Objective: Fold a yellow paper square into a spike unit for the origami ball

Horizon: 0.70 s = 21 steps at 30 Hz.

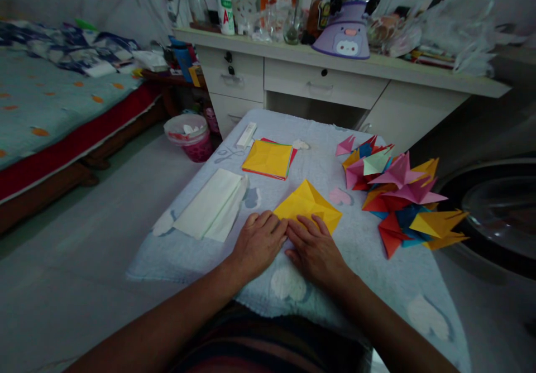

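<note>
Grip closure unclear: left hand point(260, 244) and right hand point(315, 250) meet on yellow paper point(312, 206) toward near edge of worktop point(402, 283), apparently creasing; next move likely wants even pressure.

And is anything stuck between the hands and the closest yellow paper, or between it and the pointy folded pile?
Nothing that shows. The left hand and right hand touch the yellow paper; toward the folded pile lies only tablecloth with a pink heart.

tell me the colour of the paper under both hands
The paper is yellow; it shows best in the head view.
</note>
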Tool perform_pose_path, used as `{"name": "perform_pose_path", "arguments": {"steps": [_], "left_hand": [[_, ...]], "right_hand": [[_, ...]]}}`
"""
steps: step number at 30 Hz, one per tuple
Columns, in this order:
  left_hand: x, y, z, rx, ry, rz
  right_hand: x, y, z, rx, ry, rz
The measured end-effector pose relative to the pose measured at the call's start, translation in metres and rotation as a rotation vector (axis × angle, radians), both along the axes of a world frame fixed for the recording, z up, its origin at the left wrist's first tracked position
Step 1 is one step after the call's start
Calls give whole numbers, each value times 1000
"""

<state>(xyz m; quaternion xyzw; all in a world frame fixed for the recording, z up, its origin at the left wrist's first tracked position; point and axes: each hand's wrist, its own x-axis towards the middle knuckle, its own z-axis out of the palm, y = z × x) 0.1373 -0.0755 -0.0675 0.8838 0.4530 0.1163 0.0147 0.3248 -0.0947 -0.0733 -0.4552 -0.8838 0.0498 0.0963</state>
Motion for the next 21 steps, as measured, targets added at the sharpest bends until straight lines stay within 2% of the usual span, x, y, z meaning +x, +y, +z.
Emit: {"name": "perform_pose_path", "arguments": {"steps": [10,17,21], "left_hand": [[1,-1,3,29,73,-27],[2,-1,2,50,105,-30],[3,0,4,56,98,-29]], "right_hand": [[18,-13,-2,120,-62,-41],[10,-17,-8,171,-46,-86],[10,-19,-4,155,-14,-181]]}}
